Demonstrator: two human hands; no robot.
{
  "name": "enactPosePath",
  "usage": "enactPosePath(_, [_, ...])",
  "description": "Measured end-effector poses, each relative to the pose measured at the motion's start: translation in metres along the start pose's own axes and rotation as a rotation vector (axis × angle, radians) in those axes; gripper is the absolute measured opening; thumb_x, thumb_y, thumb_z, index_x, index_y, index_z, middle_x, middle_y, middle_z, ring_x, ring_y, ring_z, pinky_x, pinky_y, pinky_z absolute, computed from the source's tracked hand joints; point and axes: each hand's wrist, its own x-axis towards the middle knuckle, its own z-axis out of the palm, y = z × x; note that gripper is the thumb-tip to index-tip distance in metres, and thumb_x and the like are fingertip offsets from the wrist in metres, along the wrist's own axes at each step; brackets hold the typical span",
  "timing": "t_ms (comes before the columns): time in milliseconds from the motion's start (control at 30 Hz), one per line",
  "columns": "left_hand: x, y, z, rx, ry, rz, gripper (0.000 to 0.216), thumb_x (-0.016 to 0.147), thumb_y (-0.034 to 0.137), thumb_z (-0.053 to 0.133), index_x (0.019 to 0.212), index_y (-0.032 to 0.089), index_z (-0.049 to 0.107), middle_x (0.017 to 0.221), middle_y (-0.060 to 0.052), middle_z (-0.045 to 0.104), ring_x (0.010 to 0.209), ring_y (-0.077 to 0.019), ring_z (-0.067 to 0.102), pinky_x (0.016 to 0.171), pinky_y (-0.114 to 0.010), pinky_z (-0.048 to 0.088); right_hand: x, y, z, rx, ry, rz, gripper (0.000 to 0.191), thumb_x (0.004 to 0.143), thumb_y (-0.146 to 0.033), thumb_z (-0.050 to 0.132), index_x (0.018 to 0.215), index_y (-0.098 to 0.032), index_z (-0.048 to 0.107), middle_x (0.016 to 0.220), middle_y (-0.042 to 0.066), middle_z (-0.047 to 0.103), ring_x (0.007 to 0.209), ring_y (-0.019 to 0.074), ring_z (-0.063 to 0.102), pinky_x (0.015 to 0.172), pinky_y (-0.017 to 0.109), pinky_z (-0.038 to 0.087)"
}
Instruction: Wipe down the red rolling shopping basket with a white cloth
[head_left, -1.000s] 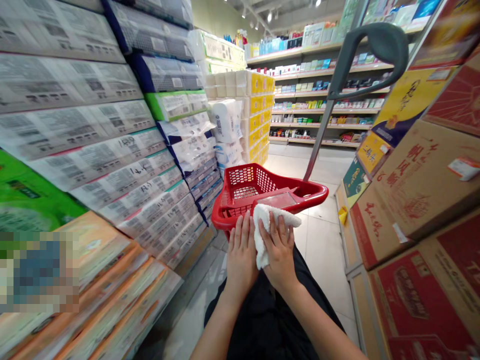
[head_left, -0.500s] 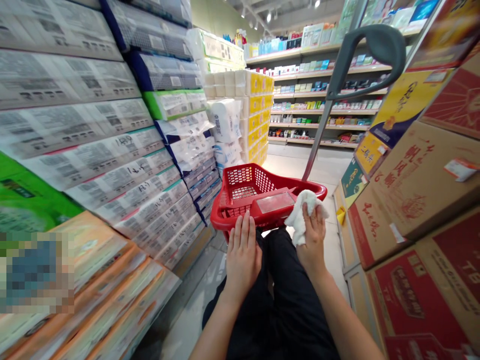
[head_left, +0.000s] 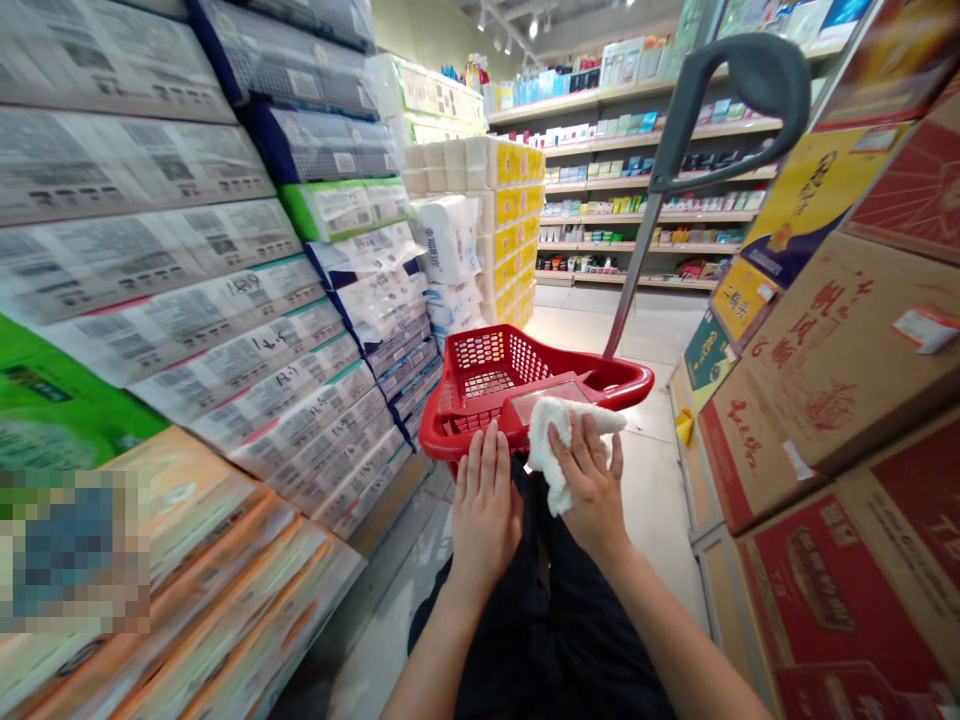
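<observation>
In front of my legs stands a red plastic shopping basket (head_left: 441, 432) with perforated walls and a long pull handle (head_left: 673, 145) ending in a grey grip. My left hand (head_left: 486, 500) lies with fingers stretched out at the near rim of the basket. A white cloth (head_left: 549, 425) is under the fingers of my right hand (head_left: 592, 490), pressed on the near rim beside the basket's flat panel. The cloth covers most of that panel. I see no goods inside the basket.
Tall stacks of wrapped paper packs (head_left: 247, 300) rise close on the left, with orange packs (head_left: 217, 560) lower down. Cardboard cartons (head_left: 832, 340) line the right side. Shelves (head_left: 637, 185) of small products stand beyond the pale tiled floor (head_left: 574, 310).
My right hand has slid the white cloth leftward along the near rim, from the right corner to over the panel. My left hand and the basket have stayed put.
</observation>
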Motion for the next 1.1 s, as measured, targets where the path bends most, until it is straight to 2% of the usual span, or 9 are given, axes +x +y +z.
enactPosePath(133, [0.0, 0.001, 0.001, -0.022, 0.012, 0.0, 0.08, 0.087, 0.014, 0.05, 0.157, 0.011, 0.011, 0.162, -0.013, 0.025, 0.151, -0.0277, 0.019, 0.12, -0.046, 0.026, -0.001, 0.042, -0.002, 0.01, 0.053, 0.151, 0.074, 0.09, -0.017, 0.042, 0.157, -0.027, 0.014, 0.162, 0.011, 0.024, 0.151, 0.0278, 0.017, 0.119, 0.058, 0.014])
enactPosePath(233, [0.0, 0.001, 0.002, -0.019, 0.013, 0.001, 0.08, 0.087, 0.015, 0.05, 0.157, 0.011, 0.011, 0.162, -0.013, 0.024, 0.151, -0.0277, 0.017, 0.12, -0.046, 0.025, 0.003, 0.047, -0.004, 0.047, 0.078, 0.241, 0.072, 0.09, -0.016, 0.039, 0.157, -0.026, 0.015, 0.162, 0.011, 0.024, 0.151, 0.0272, 0.016, 0.118, 0.058, 0.016])
enactPosePath(333, [-0.001, 0.0, 0.003, -0.006, 0.006, -0.006, 0.079, 0.087, 0.015, 0.05, 0.156, 0.01, 0.011, 0.162, -0.013, 0.024, 0.152, -0.0272, 0.015, 0.121, -0.046, 0.025, 0.008, 0.018, -0.005, 0.079, 0.072, 0.265, 0.072, 0.089, -0.016, 0.039, 0.157, -0.024, 0.015, 0.162, 0.012, 0.021, 0.152, 0.0284, 0.013, 0.116, 0.059, 0.018])
enactPosePath(500, [-0.003, -0.005, 0.003, 0.033, 0.023, 0.031, 0.073, 0.09, 0.017, 0.047, 0.156, 0.01, 0.015, 0.161, -0.014, 0.027, 0.152, -0.0274, 0.015, 0.119, -0.046, 0.028, 0.005, -0.048, 0.001, 0.084, -0.031, 0.081, 0.072, 0.09, -0.018, 0.046, 0.156, -0.025, 0.02, 0.161, 0.012, 0.025, 0.151, 0.03, 0.016, 0.117, 0.058, 0.012])
enactPosePath(600, [-0.003, -0.007, 0.002, 0.04, 0.035, 0.059, 0.069, 0.092, 0.019, 0.046, 0.155, 0.011, 0.02, 0.16, -0.013, 0.029, 0.152, -0.0273, 0.015, 0.119, -0.045, 0.028, 0.002, -0.06, 0.004, 0.074, -0.046, 0.019, 0.07, 0.09, -0.019, 0.049, 0.155, -0.025, 0.024, 0.159, 0.011, 0.032, 0.15, 0.0286, 0.02, 0.118, 0.056, 0.009])
enactPosePath(767, [-0.001, -0.003, 0.001, 0.014, 0.009, 0.021, 0.075, 0.089, 0.017, 0.048, 0.156, 0.01, 0.015, 0.161, -0.014, 0.028, 0.152, -0.0264, 0.016, 0.12, -0.045, 0.027, 0.004, -0.027, -0.005, 0.022, -0.026, -0.019, 0.069, 0.089, -0.018, 0.049, 0.154, -0.029, 0.028, 0.158, 0.009, 0.036, 0.148, 0.0257, 0.027, 0.12, 0.055, 0.006])
enactPosePath(967, [-0.001, 0.002, 0.002, -0.012, 0.004, -0.011, 0.079, 0.087, 0.014, 0.05, 0.156, 0.011, 0.011, 0.162, -0.013, 0.025, 0.152, -0.0269, 0.017, 0.12, -0.045, 0.026, 0.006, 0.037, -0.012, 0.025, -0.001, 0.195, 0.075, 0.088, -0.015, 0.043, 0.157, -0.028, 0.016, 0.161, 0.011, 0.026, 0.15, 0.0277, 0.02, 0.118, 0.06, 0.013])
enactPosePath(1033, [-0.001, 0.002, 0.002, -0.017, 0.009, -0.009, 0.08, 0.087, 0.014, 0.05, 0.157, 0.011, 0.011, 0.161, -0.013, 0.026, 0.151, -0.0271, 0.017, 0.12, -0.045, 0.026, 0.008, 0.044, -0.012, 0.048, 0.024, 0.266, 0.074, 0.088, -0.015, 0.04, 0.157, -0.029, 0.016, 0.161, 0.011, 0.025, 0.15, 0.0284, 0.019, 0.116, 0.061, 0.018])
enactPosePath(1100, [-0.001, 0.001, 0.003, -0.014, 0.016, -0.011, 0.08, 0.087, 0.014, 0.05, 0.157, 0.011, 0.011, 0.161, -0.013, 0.027, 0.151, -0.0272, 0.017, 0.12, -0.046, 0.026, 0.011, 0.034, -0.012, 0.063, 0.034, 0.31, 0.073, 0.089, -0.015, 0.04, 0.157, -0.028, 0.016, 0.162, 0.011, 0.023, 0.151, 0.0293, 0.018, 0.114, 0.06, 0.023])
